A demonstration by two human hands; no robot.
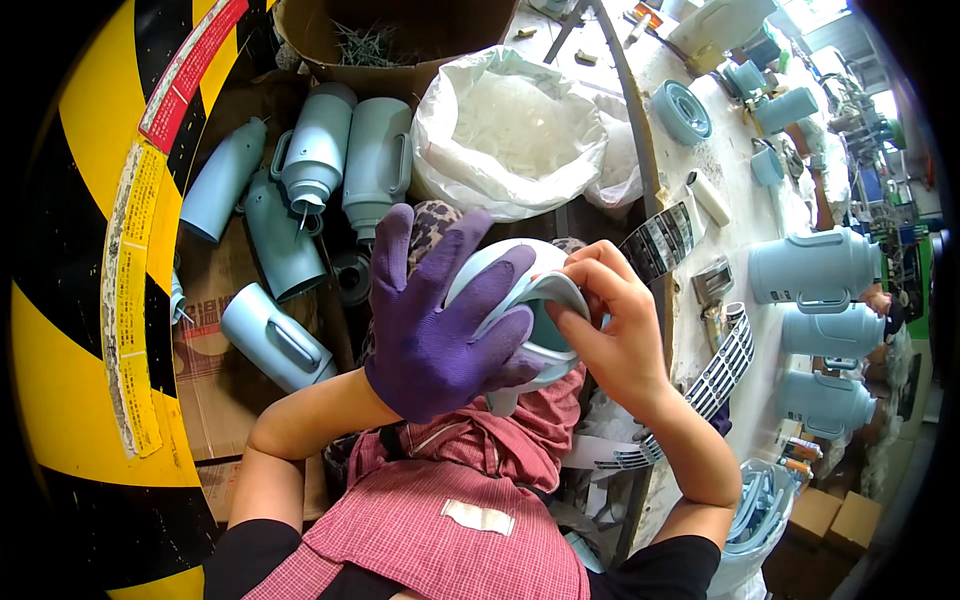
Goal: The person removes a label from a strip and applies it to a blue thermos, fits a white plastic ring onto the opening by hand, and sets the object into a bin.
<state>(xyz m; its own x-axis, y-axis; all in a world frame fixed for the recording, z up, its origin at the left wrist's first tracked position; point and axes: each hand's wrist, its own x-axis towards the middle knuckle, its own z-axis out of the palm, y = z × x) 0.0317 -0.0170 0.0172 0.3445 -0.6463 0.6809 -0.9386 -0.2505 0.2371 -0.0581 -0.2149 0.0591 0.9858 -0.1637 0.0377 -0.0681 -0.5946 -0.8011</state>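
Note:
A pale blue plastic vacuum-flask casing [554, 363] lies in my lap, its open mouth tilted to the right. My left hand [442, 341], in a purple knit glove, spreads over the casing and steadies it. The bare right hand [621, 319] pinches a pale blue curved rim piece [564, 286] at the mouth, thumb inside and fingers outside. Whether this piece is fully seated on the casing cannot be told. Much of the casing is hidden behind the glove.
Several blue flask casings [277, 337] lie on cardboard at the left. A white plastic bag [510, 180] stands ahead. On the workbench [686, 330] at the right are upright flasks [799, 268], a label strip [724, 367] and a blue lid [681, 112]. A yellow-black striped surface [71, 292] borders the left.

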